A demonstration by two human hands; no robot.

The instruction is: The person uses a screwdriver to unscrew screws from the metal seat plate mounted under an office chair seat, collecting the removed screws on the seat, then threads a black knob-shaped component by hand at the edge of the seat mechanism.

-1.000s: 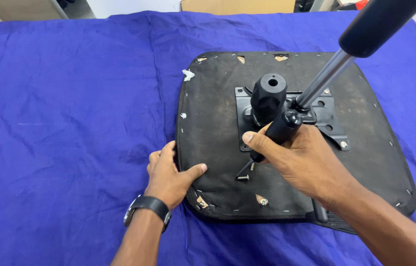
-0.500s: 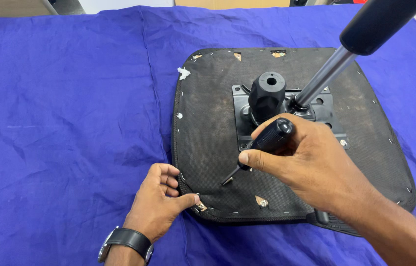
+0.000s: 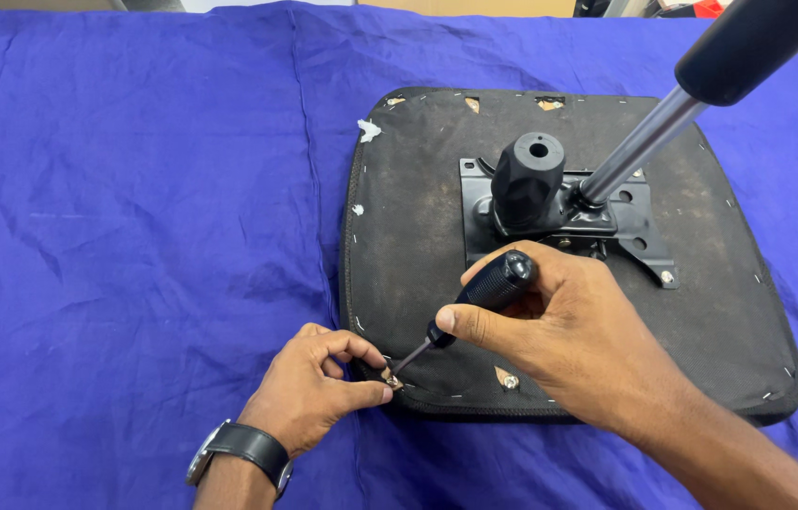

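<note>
The right hand [image 3: 569,331] is wrapped tightly around the black ribbed plastic handle of a slim-shafted screwdriver [image 3: 475,302], thumb and index finger closed near the collar. The metal tip points down and to the left, meeting a small bolt point [image 3: 391,382] at the near left corner of the upturned black fabric-covered chair seat [image 3: 418,246]. One second ago this hand was at the central mechanism with the tool upright; it has since travelled to the corner and tilted the shaft low.

The left hand [image 3: 319,392], with a black wristwatch [image 3: 240,449], has its fingers pinched narrowly at the same corner, thumb and forefinger closing on the fabric edge just beside the tip. Earlier it lay flat on the seat edge; it has now curled into a pinch.

The change indicates that work has passed from the centre plate to the corner fastener.

The seat lies underside up on a blue cloth-covered table [image 3: 135,236]. At its centre sits a black steel mounting plate [image 3: 640,227] with a black cylindrical hub [image 3: 526,179], from which a silver lever with a black grip [image 3: 692,94] rises up and to the right. A second bolt point [image 3: 509,380] shows along the near edge, under the right hand.
</note>
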